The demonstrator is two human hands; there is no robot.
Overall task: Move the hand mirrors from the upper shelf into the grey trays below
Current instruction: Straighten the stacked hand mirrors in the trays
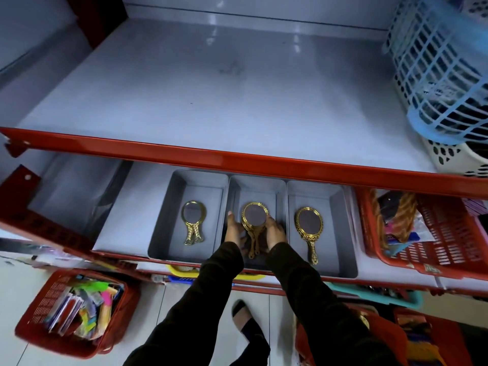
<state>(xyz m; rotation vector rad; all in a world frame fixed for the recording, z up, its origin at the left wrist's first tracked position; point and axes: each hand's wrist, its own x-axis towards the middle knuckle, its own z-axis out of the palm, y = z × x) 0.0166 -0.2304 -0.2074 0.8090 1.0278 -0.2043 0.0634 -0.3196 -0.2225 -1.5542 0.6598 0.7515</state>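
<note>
Three grey trays stand side by side on the lower shelf: left tray [169, 207], middle tray [264, 186], right tray [340, 207]. Gold hand mirrors [193, 220] lie stacked in the left tray. A single gold hand mirror [309, 225] lies in the right tray. In the middle tray a stack of gold hand mirrors [255, 216] sits between both hands. My left hand [233, 229] clasps its left side and my right hand [276, 229] clasps its right side. The upper shelf [211, 88] shows no mirrors.
A red rail [237, 159] fronts the upper shelf. A blue lattice basket [435, 75] and a white basket [464, 157] stand at its right. A red basket [435, 233] of goods sits right of the trays. Another red basket [76, 313] rests on the floor at left.
</note>
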